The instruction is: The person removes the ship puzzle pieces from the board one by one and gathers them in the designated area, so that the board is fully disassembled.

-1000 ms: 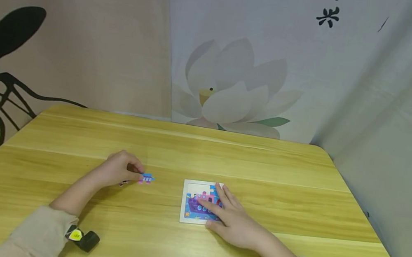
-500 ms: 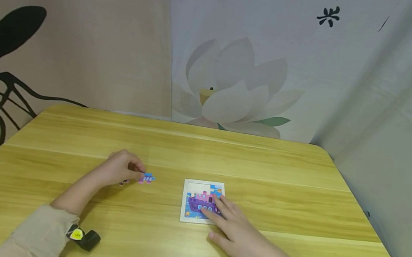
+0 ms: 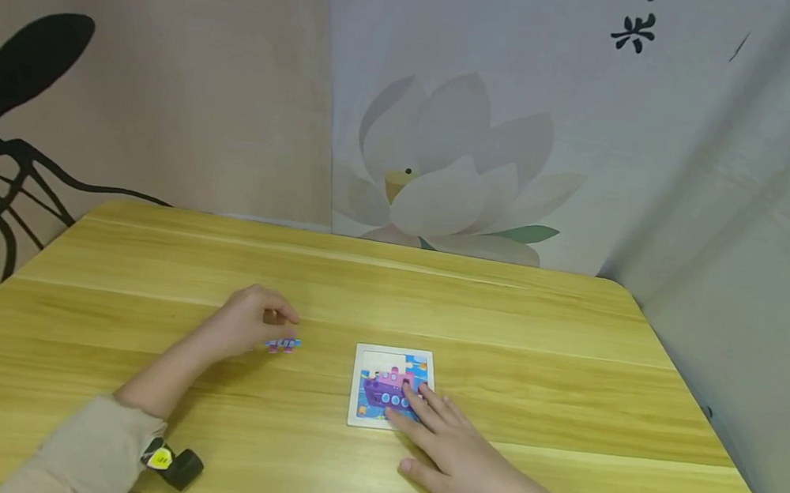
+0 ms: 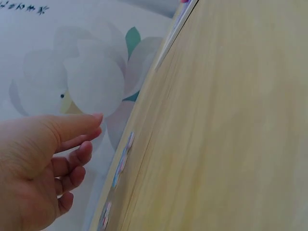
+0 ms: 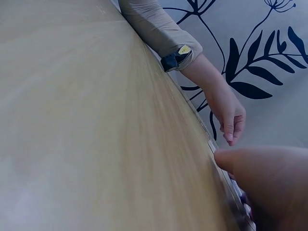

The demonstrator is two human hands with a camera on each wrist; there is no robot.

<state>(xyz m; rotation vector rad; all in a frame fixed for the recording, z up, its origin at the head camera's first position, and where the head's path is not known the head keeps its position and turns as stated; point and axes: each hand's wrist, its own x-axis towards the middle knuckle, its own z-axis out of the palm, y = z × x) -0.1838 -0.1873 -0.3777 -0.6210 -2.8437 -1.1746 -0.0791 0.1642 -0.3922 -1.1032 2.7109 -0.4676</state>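
A square jigsaw puzzle (image 3: pixel 391 393) in a white frame shows a purple and pink ship; its upper-left part is bare. My right hand (image 3: pixel 456 459) lies flat with spread fingers, its fingertips over the lower right of the puzzle. My left hand (image 3: pixel 253 324) hovers over the table to the left, fingers loosely bent with a gap between thumb and fingertips. Just below it lies a blue and pink puzzle piece (image 3: pixel 283 344). In the left wrist view that puzzle piece (image 4: pixel 123 159) lies flat on the table, and a second puzzle piece (image 4: pixel 105 215) lies nearer; the head view hides this one behind the hand.
The wooden table (image 3: pixel 537 332) stands against a cloth backdrop (image 3: pixel 237 104) printed with a pale flower and dark leaves. A black strap with a small dark block (image 3: pixel 182 468) sits on the left wrist. Table surface stretches between the loose pieces and the puzzle.
My left hand has come slightly up and right, its fingertips off the blue and pink puzzle piece. My right hand has slid down towards me, uncovering the puzzle's upper right corner.
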